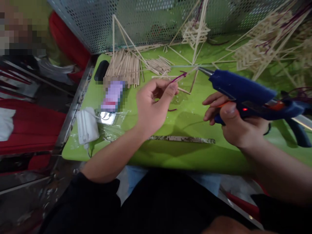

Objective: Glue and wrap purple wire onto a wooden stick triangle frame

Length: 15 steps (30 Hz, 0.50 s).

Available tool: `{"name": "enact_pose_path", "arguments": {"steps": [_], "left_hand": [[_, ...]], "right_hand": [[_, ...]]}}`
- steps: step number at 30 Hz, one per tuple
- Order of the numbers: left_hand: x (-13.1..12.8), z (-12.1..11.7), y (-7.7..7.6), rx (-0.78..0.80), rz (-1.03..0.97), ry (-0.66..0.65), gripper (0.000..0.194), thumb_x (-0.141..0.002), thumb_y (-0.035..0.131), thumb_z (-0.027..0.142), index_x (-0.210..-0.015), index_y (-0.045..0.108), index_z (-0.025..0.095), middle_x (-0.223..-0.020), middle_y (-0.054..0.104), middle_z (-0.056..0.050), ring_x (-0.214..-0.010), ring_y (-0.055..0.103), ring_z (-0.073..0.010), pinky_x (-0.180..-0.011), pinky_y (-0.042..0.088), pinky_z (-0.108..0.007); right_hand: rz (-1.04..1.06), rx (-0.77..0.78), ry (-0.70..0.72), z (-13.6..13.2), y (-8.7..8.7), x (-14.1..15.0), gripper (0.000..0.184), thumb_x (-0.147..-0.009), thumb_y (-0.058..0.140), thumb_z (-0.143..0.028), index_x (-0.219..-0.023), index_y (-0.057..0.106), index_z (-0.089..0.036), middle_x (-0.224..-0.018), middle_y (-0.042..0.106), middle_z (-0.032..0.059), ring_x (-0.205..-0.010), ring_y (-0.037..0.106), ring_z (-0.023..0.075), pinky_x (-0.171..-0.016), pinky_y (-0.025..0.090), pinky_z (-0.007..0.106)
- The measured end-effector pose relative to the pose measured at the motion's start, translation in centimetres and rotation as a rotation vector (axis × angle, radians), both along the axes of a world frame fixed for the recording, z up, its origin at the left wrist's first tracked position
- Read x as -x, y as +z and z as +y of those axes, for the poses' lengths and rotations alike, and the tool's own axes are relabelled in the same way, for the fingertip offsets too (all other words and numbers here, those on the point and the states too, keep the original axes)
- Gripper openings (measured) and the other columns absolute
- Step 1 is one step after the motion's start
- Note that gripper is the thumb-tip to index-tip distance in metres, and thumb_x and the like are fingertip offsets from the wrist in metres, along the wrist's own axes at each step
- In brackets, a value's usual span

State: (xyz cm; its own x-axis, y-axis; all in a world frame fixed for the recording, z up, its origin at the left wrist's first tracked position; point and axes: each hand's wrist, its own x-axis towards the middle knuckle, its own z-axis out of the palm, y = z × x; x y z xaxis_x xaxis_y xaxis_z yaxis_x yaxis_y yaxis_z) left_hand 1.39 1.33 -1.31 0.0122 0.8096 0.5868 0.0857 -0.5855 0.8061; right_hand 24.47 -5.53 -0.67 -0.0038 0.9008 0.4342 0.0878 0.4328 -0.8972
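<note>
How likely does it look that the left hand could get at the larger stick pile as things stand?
Probably yes: the larger stick pile lies just beyond the left hand, and nothing seems to block the way. The hand pinches a purple strand, though, which may need putting down first.

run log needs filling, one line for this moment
left hand: pinching stick frame with purple string | right hand: holding blue glue gun | nozzle: near frame corner | surface: green tabletop

Glue gun (243,91): plastic; nozzle (206,72): smooth metal; stick pile (125,66): matt wood.
</note>
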Motion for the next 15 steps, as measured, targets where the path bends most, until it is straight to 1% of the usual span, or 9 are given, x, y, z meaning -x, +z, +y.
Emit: {"name": "enact_pose_path", "arguments": {"steps": [4,9,12,15], "left_hand": [[-0.11,-0.25,0.04,-0.037,-0.034,0.007,0.040,-0.111,0.074,0.065,-0.103,0.079,0.026,-0.086,0.078,0.001,-0.070,0.067,-0.0096,-0.060,0.053,-0.025],[-0.20,-0.52,0.14,0.026,-0.012,0.045,0.044,-0.109,0.076,0.069,-0.103,0.079,0.026,-0.086,0.077,0.000,-0.071,0.066,-0.0119,-0.062,0.054,-0.028],[-0.14,-0.43,0.14,-0.009,0.012,0.058,0.043,-0.110,0.074,0.069,-0.101,0.079,0.027,-0.088,0.076,-0.001,-0.073,0.066,-0.0131,-0.063,0.054,-0.029],[-0.08,-0.30,0.13,-0.065,0.013,0.062,0.043,-0.109,0.076,0.068,-0.097,0.079,0.027,-0.086,0.076,-0.001,-0.073,0.066,-0.0134,-0.063,0.054,-0.030]], "right_hand": [[-0.057,0.067,0.003,-0.03,-0.29,-0.32,0.030,-0.110,0.082,-0.058,-0.099,0.086,-0.030,-0.102,0.080,0.0053,-0.067,0.071,0.0180,-0.051,0.053,0.036],[-0.037,0.121,0.011,-0.08,-0.44,-0.47,0.037,-0.108,0.085,-0.059,-0.088,0.081,-0.028,-0.094,0.076,0.0045,-0.063,0.067,0.0177,-0.049,0.054,0.036],[-0.021,0.155,0.023,-0.05,-0.52,-0.69,0.037,-0.106,0.086,-0.060,-0.088,0.080,-0.028,-0.085,0.074,0.0045,-0.063,0.067,0.0198,-0.051,0.053,0.037],[-0.030,0.169,0.048,-0.09,-0.59,-0.95,0.035,-0.109,0.086,-0.055,-0.090,0.079,-0.026,-0.081,0.072,0.0039,-0.065,0.067,0.0191,-0.055,0.053,0.036]]}}
